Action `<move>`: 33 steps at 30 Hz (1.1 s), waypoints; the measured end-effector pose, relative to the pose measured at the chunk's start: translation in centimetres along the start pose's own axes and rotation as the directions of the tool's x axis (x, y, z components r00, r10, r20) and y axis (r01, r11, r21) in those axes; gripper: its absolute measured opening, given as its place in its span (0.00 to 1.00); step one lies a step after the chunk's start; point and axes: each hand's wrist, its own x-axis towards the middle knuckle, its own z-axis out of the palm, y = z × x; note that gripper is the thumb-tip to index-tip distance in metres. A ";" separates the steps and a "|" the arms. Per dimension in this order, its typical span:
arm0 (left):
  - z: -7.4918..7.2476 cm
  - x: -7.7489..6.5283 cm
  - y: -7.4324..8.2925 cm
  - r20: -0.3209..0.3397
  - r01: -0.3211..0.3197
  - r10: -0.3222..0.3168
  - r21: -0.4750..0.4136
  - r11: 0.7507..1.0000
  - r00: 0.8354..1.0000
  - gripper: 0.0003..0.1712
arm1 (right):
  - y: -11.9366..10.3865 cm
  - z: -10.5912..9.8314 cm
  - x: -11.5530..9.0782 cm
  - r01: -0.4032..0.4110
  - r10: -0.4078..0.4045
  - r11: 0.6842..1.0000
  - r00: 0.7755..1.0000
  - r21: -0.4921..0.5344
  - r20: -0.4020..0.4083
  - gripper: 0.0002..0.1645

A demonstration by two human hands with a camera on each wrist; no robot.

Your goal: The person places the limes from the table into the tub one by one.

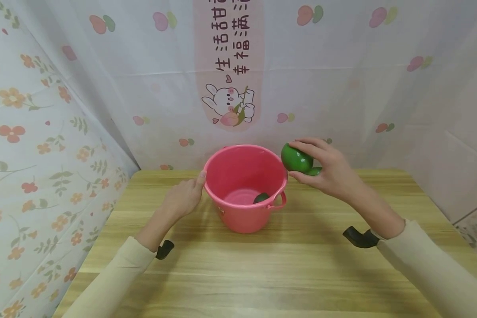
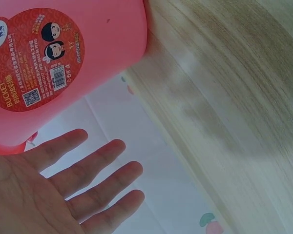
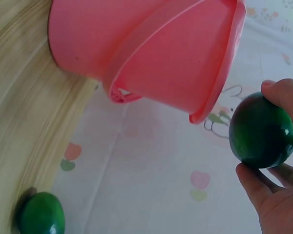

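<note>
One glossy green ovoid (image 1: pixel 295 158) clamped in R hand (image 1: pixel 330 170), held up just beside rim of pink bucket (image 1: pixel 244 219) on worktop (image 1: pixel 238 274). L hand (image 1: pixel 183 198) apart from R, fingers straight, thumb at rim, opp. side. 2nd green ovoid (image 3: pixel 41 214) on worktop nr. back edge; dark-green obj. (image 1: pixel 261 198) inside bucket.

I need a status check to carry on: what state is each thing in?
Pink bucket: upright on the table, open-topped.
Dark green item: inside the bucket, partly hidden.
Held green item: raised beside the bucket, outside it.
Other green item: resting on the table.
Left hand: fingers straight, thumb against the bucket.
Right hand: gripping the raised green item.
</note>
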 end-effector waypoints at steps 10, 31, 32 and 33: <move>0.0 0.0 0.1 0.017 0.010 -0.010 -0.006 1.000 1.000 0.49 | -0.7 1.0 0.9 0.023 -0.026 0.996 0.999 0.084 0.038 0.43; -0.1 -0.1 0.0 0.016 -0.005 0.005 -0.003 1.000 1.000 0.48 | -2.5 3.8 3.5 0.004 -0.027 0.989 0.988 0.150 0.151 0.46; -0.1 -0.1 0.0 0.016 -0.005 0.005 -0.006 1.000 1.000 0.48 | -2.5 3.9 3.6 0.004 -0.029 0.988 0.987 0.155 0.156 0.46; -0.1 -0.2 0.1 0.018 -0.006 0.006 -0.010 1.000 1.000 0.48 | -2.5 4.1 3.7 0.004 -0.030 0.987 0.986 0.158 0.162 0.46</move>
